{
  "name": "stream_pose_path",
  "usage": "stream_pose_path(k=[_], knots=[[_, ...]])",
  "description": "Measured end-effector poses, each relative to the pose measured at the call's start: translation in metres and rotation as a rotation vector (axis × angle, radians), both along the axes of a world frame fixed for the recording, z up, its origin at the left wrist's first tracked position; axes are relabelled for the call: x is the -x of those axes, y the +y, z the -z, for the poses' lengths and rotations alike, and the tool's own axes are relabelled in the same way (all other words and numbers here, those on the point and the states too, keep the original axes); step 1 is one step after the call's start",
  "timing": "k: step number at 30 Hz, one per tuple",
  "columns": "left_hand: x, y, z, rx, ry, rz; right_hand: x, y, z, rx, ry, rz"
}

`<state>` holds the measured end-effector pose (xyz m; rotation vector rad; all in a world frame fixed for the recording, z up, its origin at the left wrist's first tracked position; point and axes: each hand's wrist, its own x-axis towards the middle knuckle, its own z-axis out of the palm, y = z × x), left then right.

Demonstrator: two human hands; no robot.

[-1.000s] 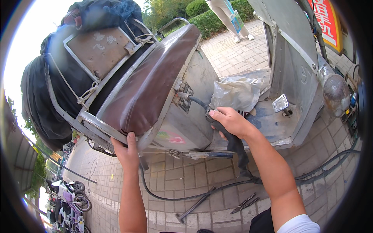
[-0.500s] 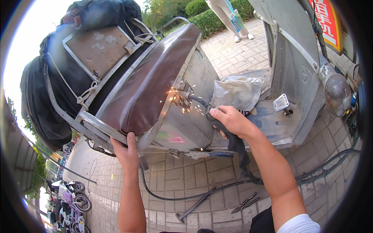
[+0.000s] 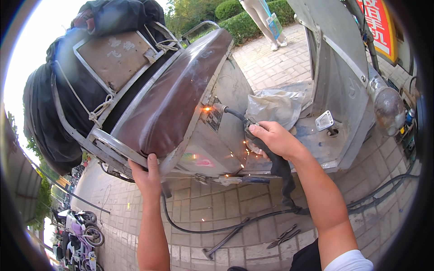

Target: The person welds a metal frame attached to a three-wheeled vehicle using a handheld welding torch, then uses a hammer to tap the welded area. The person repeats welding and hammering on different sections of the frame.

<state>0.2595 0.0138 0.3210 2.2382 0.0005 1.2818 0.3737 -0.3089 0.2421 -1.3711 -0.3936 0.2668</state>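
Note:
My right hand [image 3: 275,140] is closed around the black handle of a welding torch [image 3: 234,113]. The torch's nozzle sits close to a slotted vent [image 3: 213,118] in the grey metal seat box [image 3: 217,151]. A small orange glow burns at the vent's upper left edge, and sparks lie scattered below. With its thumb on top, my left hand [image 3: 147,174] grips the metal rail [image 3: 120,147] at the near corner of the brown padded seat [image 3: 167,106]. The fingers under the rail are partly hidden.
A black cable [image 3: 253,221] runs across the brick paving. A hammer [image 3: 226,238] and pliers [image 3: 284,235] lie there. On the vehicle's footboard are a plastic bag [image 3: 273,106] and a pedal [image 3: 324,120]. A person [image 3: 266,22] stands beyond; parked two-wheelers [image 3: 81,235] are at left.
The bright spray of sparks at the vent has shrunk to a small glow, with sparks now falling lower. My right hand and the torch have shifted slightly right. My left hand keeps its place.

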Motion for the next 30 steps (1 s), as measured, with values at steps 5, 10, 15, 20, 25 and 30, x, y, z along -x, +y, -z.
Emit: stream_pose_path(k=[5,10,15,20,25,30], knots=[[0.000,-0.001,0.000,-0.018,-0.018,0.005,0.000,0.004,0.008,0.009,0.000,-0.038],[-0.001,0.002,0.000,-0.014,-0.013,0.008,0.001,0.013,0.009,-0.013,-0.014,-0.037],[0.000,0.002,0.000,0.004,0.000,0.023,0.000,0.018,0.008,-0.022,-0.031,-0.044],[-0.002,0.000,0.000,0.015,-0.013,0.030,-0.001,0.020,0.004,-0.003,-0.029,-0.033],[-0.002,0.001,-0.001,0.046,0.004,0.036,-0.001,0.016,-0.005,0.028,-0.047,-0.037],[-0.005,0.008,0.008,0.064,-0.008,0.020,-0.011,0.017,-0.001,0.076,-0.111,-0.011]])
